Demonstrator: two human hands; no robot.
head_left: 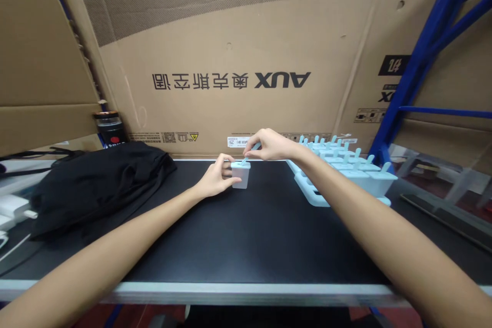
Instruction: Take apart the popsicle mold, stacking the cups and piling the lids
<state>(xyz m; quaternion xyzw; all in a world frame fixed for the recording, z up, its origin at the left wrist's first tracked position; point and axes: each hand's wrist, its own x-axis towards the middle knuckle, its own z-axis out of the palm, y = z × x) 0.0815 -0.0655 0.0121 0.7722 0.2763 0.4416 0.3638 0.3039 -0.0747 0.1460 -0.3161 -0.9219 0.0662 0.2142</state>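
Note:
A translucent popsicle mold stands on the black tabletop in front of me, with a light-blue lid at its top. My left hand grips the mold from the left, thumb on the near side and fingers behind it. Above it, my right hand pinches the light-blue popsicle stick, which slants up from the lid. Part of the stick is hidden by my fingers. Whether the lid sits fully down on the mold I cannot tell.
At the right, a light-blue tray holds several popsicle molds with sticks upright, partly behind my right forearm. A black cloth bag and white chargers lie at the left, near a dark jar. A cardboard sheet stands behind.

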